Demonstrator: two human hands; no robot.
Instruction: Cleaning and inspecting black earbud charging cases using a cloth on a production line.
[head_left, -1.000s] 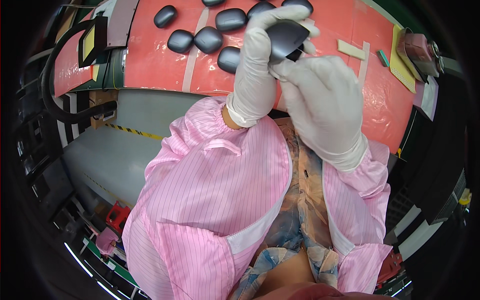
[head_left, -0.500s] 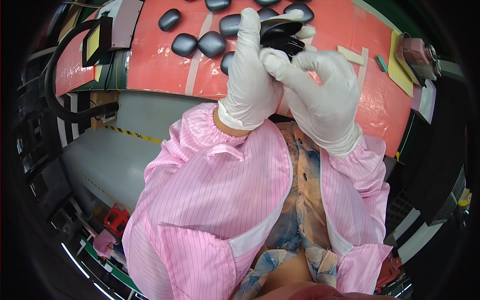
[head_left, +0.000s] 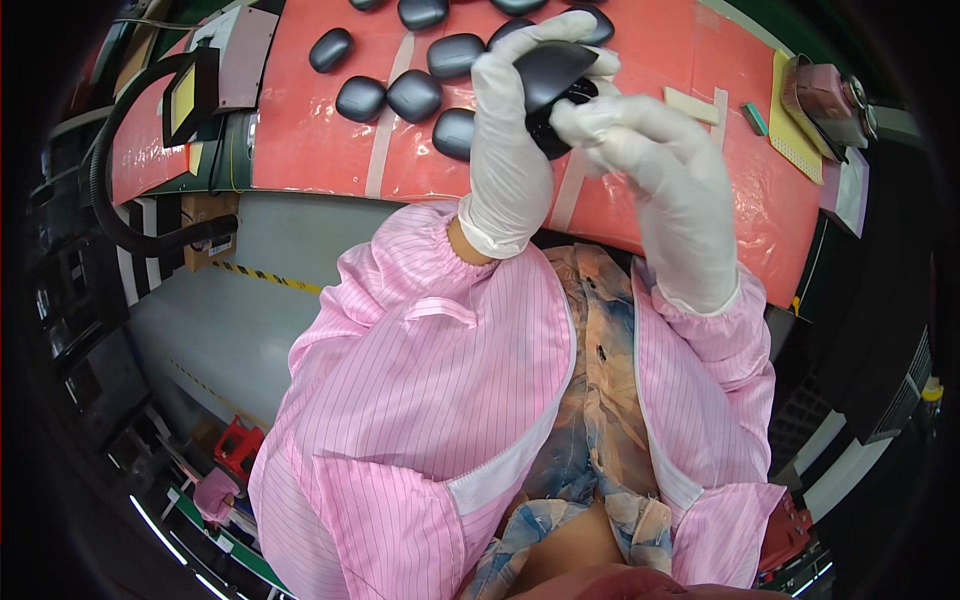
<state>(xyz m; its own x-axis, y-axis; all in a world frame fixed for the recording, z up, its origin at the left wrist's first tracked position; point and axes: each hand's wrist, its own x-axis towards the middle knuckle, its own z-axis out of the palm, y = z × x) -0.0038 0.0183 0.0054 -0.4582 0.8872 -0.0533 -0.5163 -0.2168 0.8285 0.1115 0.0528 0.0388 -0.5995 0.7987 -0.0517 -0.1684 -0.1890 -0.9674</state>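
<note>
My left hand [head_left: 510,165], in a white glove, holds up a dark grey rounded earbud case [head_left: 550,76] with its lid raised. Glossy black parts show inside the case, below the lid. Close beside its right side is my right hand [head_left: 685,185], also gloved, with thumb and fingers pinched together. Whatever lies between those fingertips, if anything, is hidden. Several similar closed cases lie on the red-covered table, among them one case [head_left: 414,95] left of my left hand and another [head_left: 455,56] behind it.
The red table cover [head_left: 310,130] carries pale tape strips. A white block [head_left: 691,106], a green block [head_left: 754,119], a yellow pad [head_left: 795,145] and a pink-filled container [head_left: 822,95] stand at right. A black flexible hose [head_left: 98,165] curves at the left edge.
The case in my left hand has tilted, so its grey lid now shows. My right hand has drawn slightly back and turned more upright, its fingers still pinched.
</note>
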